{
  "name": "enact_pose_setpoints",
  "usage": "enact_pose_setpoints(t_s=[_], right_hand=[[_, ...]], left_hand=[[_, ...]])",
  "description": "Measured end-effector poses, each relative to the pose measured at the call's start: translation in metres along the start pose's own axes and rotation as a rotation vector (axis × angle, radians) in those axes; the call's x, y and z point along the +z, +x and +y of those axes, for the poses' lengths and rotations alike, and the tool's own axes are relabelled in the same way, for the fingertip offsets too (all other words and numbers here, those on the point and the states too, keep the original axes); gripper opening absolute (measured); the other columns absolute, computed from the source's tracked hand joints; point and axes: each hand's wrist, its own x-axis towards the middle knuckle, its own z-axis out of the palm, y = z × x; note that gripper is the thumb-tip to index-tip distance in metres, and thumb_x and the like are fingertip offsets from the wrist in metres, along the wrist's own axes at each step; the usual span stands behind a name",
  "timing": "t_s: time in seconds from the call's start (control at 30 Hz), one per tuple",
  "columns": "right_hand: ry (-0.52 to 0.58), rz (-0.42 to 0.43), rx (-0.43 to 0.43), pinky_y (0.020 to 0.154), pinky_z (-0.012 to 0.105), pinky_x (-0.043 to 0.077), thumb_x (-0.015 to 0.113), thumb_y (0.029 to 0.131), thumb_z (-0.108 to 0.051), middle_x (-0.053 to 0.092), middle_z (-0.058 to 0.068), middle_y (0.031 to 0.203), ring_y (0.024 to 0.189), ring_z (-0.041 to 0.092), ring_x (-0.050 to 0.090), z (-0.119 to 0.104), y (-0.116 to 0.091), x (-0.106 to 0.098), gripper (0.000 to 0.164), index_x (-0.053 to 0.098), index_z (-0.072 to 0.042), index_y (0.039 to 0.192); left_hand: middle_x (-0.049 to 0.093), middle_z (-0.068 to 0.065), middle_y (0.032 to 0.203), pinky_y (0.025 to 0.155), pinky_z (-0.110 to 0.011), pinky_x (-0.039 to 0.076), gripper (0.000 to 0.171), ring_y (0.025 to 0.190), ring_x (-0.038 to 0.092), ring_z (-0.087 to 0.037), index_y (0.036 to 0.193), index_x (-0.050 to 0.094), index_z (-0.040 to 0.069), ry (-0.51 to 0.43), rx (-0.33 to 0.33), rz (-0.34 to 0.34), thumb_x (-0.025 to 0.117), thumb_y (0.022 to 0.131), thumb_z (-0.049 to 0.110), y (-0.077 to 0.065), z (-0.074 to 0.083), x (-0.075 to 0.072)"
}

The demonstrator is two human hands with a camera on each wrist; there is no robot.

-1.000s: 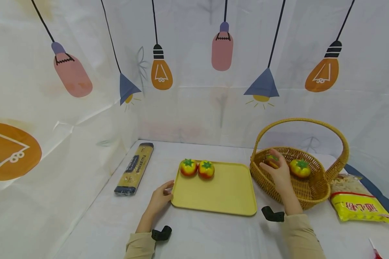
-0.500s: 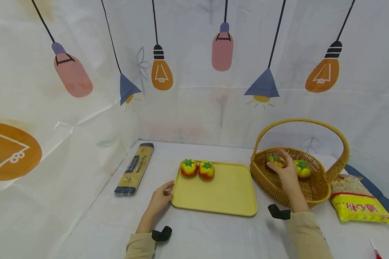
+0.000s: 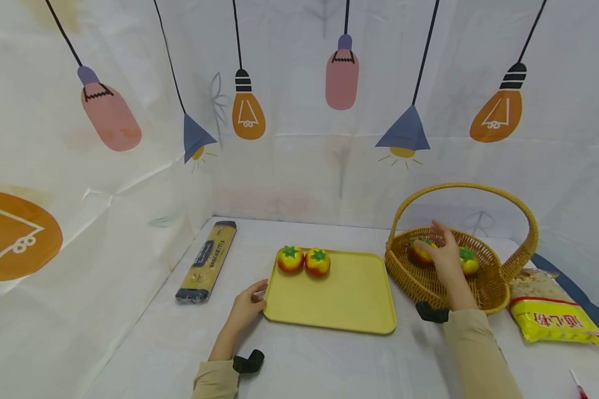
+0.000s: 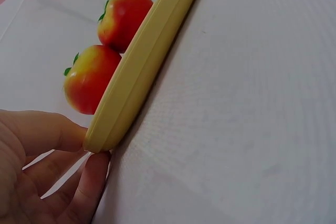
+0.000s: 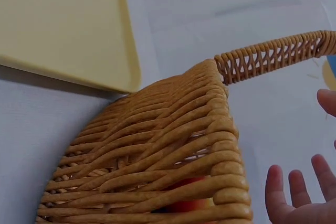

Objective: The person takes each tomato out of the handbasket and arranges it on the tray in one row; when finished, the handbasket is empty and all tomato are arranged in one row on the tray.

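Note:
My left hand [image 3: 246, 306] pinches the left edge of the yellow tray [image 3: 349, 293] between thumb and fingers, seen close in the left wrist view. Two red-and-yellow toy tomatoes with green leafy tops, a left one [image 3: 290, 259] and a right one [image 3: 318, 262], sit side by side at the tray's back left. Over the wicker basket [image 3: 414, 285], my right hand [image 3: 447, 260] has its fingers spread and holds nothing. It lies between two more toy tomatoes inside, a left one [image 3: 421, 254] and a right one [image 3: 471, 264], covering part of each.
The basket's tall arched handle [image 3: 461, 185] rises behind the right hand. A pack of spaghetti [image 3: 208, 260] lies at the left, and a yellow bag of pasta [image 3: 554, 310] sits right of the basket. A small red-tipped item [image 3: 580, 390] is at the lower right.
My right hand has moved right within the basket, with its fingers now apart from the left tomato, which shows more of its red side. The left hand and tray have stayed put.

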Motion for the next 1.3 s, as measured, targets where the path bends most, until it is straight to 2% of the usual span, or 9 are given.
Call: enact_pose_setpoints(t_s=[0.17, 0.5, 0.63, 0.9, 1.3], right_hand=[[-0.010, -0.003, 0.023, 0.083, 0.021, 0.035, 0.060, 0.089, -0.023, 0.019, 0.015, 0.149, 0.129, 0.034, 0.026, 0.004, 0.009, -0.002, 0.073, 0.017, -0.017, 0.149], [0.037, -0.013, 0.029, 0.089, 0.025, 0.035, 0.060, 0.089, -0.025, 0.017, 0.015, 0.150, 0.131, 0.035, 0.022, 0.008, 0.020, -0.005, 0.073, 0.018, -0.021, 0.148], [0.028, -0.013, 0.033, 0.091, 0.032, 0.034, 0.060, 0.088, -0.027, 0.017, 0.017, 0.149, 0.130, 0.036, 0.022, 0.011, 0.021, -0.006, 0.074, 0.017, -0.019, 0.149], [0.029, 0.001, 0.048, 0.100, 0.047, 0.029, 0.058, 0.090, -0.019, 0.015, 0.021, 0.149, 0.131, 0.038, 0.021, 0.018, 0.024, -0.008, 0.074, 0.014, -0.014, 0.149], [0.028, -0.006, 0.074, 0.104, 0.054, 0.022, 0.058, 0.090, -0.018, 0.012, 0.024, 0.149, 0.134, 0.042, 0.014, 0.023, 0.025, -0.009, 0.076, 0.011, -0.008, 0.149]], left_hand=[[0.060, -0.021, 0.117, 0.061, -0.024, 0.044, 0.053, 0.076, 0.054, -0.015, 0.128, 0.053, -0.001, -0.012, 0.031, -0.002, 0.059, 0.075, -0.007, -0.001, 0.001, -0.002], [0.060, -0.019, 0.117, 0.061, -0.023, 0.043, 0.053, 0.076, 0.053, -0.015, 0.128, 0.053, 0.000, -0.016, 0.032, -0.003, 0.060, 0.076, -0.007, 0.000, -0.002, -0.001], [0.060, -0.020, 0.117, 0.062, -0.024, 0.044, 0.053, 0.077, 0.054, -0.015, 0.128, 0.053, 0.000, -0.016, 0.029, -0.001, 0.059, 0.076, -0.007, -0.001, -0.001, -0.001], [0.059, -0.020, 0.117, 0.063, -0.025, 0.044, 0.052, 0.079, 0.054, -0.016, 0.128, 0.053, 0.000, -0.007, 0.020, -0.005, 0.060, 0.076, -0.006, -0.002, 0.001, -0.001], [0.060, -0.020, 0.117, 0.062, -0.024, 0.044, 0.052, 0.078, 0.054, -0.015, 0.127, 0.053, -0.001, 0.001, 0.034, 0.003, 0.060, 0.076, -0.006, -0.002, 0.000, -0.001]])
